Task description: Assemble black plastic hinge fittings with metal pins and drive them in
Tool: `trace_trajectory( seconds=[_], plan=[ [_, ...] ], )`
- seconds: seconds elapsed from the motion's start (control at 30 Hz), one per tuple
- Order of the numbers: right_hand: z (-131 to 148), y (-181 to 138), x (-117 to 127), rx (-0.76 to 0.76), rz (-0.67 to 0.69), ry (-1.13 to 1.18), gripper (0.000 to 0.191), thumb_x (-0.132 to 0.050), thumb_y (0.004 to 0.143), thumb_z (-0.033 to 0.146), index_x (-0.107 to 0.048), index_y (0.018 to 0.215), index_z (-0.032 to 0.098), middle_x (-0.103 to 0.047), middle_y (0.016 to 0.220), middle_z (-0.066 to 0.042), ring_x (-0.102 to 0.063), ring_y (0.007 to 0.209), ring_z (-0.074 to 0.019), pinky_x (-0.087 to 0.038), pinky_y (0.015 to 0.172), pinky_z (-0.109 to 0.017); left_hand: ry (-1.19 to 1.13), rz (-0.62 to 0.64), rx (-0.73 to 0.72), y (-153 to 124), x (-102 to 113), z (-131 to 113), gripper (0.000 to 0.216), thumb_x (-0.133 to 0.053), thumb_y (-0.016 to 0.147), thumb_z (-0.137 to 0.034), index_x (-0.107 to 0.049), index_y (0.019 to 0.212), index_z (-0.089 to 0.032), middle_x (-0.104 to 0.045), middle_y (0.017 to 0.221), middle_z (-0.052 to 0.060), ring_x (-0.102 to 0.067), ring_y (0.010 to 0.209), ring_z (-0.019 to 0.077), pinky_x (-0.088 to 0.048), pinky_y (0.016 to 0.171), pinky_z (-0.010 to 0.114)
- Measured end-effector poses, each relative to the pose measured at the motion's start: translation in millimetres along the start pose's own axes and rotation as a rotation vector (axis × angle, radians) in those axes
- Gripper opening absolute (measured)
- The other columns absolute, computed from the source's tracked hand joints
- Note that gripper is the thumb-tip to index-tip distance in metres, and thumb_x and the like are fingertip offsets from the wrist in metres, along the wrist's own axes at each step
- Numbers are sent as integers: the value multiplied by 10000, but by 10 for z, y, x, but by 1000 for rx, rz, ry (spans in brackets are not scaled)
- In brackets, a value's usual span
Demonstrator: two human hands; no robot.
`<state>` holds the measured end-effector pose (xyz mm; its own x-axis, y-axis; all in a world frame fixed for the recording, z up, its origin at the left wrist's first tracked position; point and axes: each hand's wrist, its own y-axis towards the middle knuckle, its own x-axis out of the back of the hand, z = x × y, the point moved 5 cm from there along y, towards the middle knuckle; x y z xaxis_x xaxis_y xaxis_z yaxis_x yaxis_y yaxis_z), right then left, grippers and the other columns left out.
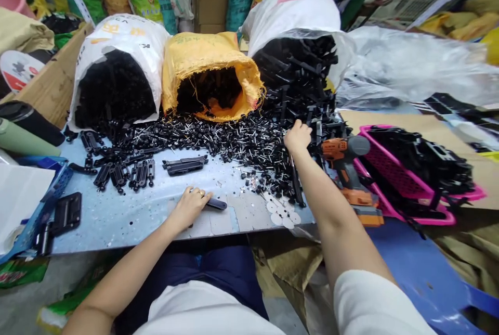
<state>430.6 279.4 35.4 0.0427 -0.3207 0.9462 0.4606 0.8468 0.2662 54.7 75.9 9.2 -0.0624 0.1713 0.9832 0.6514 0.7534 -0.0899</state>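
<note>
Near the front of the blue worktable (148, 223), my left hand (190, 207) is closed around a dark elongated plastic part (217, 204), whose rounded end sticks out to the right. My right hand (298, 137) reaches forward into the heap of black parts (286, 108), its fingers curled down; what they grip is hidden. Beside it spreads a pile of small black-headed screws (241, 140). A pair of black bar-shaped parts (185, 165) lies just beyond my left hand, and several jointed black parts (125, 174) are grouped further left.
An orange cordless drill (343, 163) lies right of my right forearm, beside pink baskets (397, 168) of black parts. White sacks (128, 33) (292, 10) and a yellow sack (202, 46) open toward me at the back. A blue tray (58, 184) stands left. White discs (283, 215) lie near the front edge.
</note>
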Motion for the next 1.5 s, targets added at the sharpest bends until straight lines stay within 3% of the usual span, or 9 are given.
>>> trace_trajectory(
  seconds=[0.27,0.63,0.77,0.93,1.03,1.17,1.27,1.37,1.5],
  plan=[
    [-742,989,-202,-648,107,79,1114,-634,691,564,-62,1447,-20,-278,1261,-459,-305,1233,-404,-229,824,-532,93,-105,189,-195,-45,117,433,-397,853,-59,-490,1255,-191,-610,927,81,-556,822,219,-435,725,353],
    [-658,1208,-264,-613,142,41,1108,-808,544,355,-203,1370,-71,-482,1083,-383,-496,1104,-364,-396,772,-426,67,-201,148,-127,-167,98,438,-422,824,-7,-515,1219,-173,-613,906,74,-570,813,200,-473,691,334],
    [-339,816,-157,-447,196,22,973,-836,513,378,-356,1286,31,-530,1093,-285,-519,1080,-335,-424,846,-430,58,-258,116,-165,-74,17,412,-422,840,-23,-520,1215,-165,-617,916,80,-572,819,200,-469,696,333],
    [431,65,114,150,163,-6,631,-705,707,296,-422,1230,88,-512,1151,-229,-454,1117,-328,-423,872,-439,61,-265,142,-231,-22,2,387,-432,861,-63,-523,1224,-162,-625,919,88,-579,820,208,-472,706,343],
    [629,-288,425,295,101,73,435,-668,715,194,-519,1105,72,-543,1103,-218,-465,1083,-321,-409,886,-440,18,-231,192,-258,-58,46,358,-477,869,-139,-525,1223,-167,-622,972,108,-581,914,238,-477,766,384],
    [670,-867,781,236,142,608,291,-701,708,333,-600,874,116,-630,896,-115,-575,889,-253,-454,859,-438,-247,-417,177,-240,102,-93,598,-540,860,-362,-312,1387,-196,-471,1291,158,-433,1215,280,-392,977,459],
    [771,-1569,705,-3,458,1227,400,-770,610,434,-600,831,147,-644,851,-58,-611,798,-194,-536,755,-373,-541,-669,177,-165,315,-246,705,-527,861,-404,-170,1437,-209,-341,1401,163,-348,1295,265,-368,1019,433],
    [905,-2275,429,-328,776,1602,422,-787,587,457,-577,804,162,-643,815,-32,-618,749,-150,-568,686,-309,-779,-844,303,-52,348,-224,476,-537,856,-352,-433,1293,-194,-436,1295,143,-513,1121,228,-475,880,350],
    [878,-2577,152,-414,834,1589,381,-726,670,490,-564,837,188,-649,798,-27,-621,732,-144,-565,656,-288,-928,-919,485,142,135,-14,175,-483,864,-208,-625,951,-151,-535,985,79,-574,739,120,-499,680,256]
  ],
)
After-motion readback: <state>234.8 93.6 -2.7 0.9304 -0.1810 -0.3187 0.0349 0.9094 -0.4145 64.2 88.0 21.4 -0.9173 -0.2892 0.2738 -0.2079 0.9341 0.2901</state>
